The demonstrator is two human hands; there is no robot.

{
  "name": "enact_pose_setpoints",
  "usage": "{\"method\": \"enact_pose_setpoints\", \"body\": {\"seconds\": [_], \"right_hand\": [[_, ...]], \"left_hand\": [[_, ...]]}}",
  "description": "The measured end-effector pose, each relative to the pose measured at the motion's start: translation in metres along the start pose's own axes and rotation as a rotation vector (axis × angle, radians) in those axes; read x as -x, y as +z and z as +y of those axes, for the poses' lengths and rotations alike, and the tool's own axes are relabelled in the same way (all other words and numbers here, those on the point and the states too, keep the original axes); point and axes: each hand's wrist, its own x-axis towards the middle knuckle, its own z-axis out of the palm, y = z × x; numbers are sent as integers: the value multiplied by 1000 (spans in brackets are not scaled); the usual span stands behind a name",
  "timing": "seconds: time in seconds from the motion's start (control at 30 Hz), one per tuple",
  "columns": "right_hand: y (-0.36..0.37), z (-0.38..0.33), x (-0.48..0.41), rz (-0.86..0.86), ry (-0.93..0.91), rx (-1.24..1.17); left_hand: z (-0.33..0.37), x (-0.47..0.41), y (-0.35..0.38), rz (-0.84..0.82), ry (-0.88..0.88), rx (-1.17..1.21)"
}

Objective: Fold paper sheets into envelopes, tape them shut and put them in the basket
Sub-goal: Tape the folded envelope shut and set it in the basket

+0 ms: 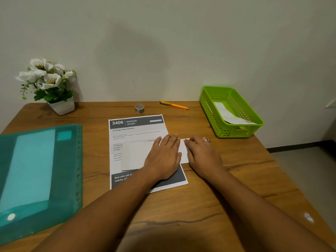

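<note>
- The folded white paper (138,155) lies flat near the middle of the table (236,180), on top of a printed sheet (136,131) headed "3406 Bedroom".
- The left hand (163,157) presses down on the right half of the folded paper, palm down and fingers straight, gripping nothing.
- The right hand (203,155) lies just beside it with flat fingers on the paper's right end. It too is released, pressing rather than grasping. A ring (206,140) sits on one finger.
- The printed sheet shows beyond the folded paper on the far, left and near sides.
- A roll of tape (139,108) stands near the table's far edge, just beyond the sheet, with an orange pen (174,105) lying to its right.
- A green basket (209,110) sits at the far right corner with one folded envelope (231,115) inside.
- A pot of white flowers (49,82) stands at the far left corner.
- A teal folder (36,170) lies along the left edge.
</note>
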Motion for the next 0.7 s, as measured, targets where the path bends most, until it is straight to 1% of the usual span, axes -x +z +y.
{"method": "enact_pose_setpoints", "body": {"seconds": [0.17, 0.27, 0.4, 0.7], "right_hand": [[-1, -13, -6, -55, 29, 54], [0, -7, 8, -34, -15, 1], [3, 0, 19, 9, -9, -76], [5, -22, 2, -38, 144, -28]], "left_hand": [[-1, -1, 1, -30, -1, -21], [0, -1, 1, -34, -8, -27], [-2, -1, 2, -30, -7, -32], [-1, 0, 2, -31, -6, -42]]}}
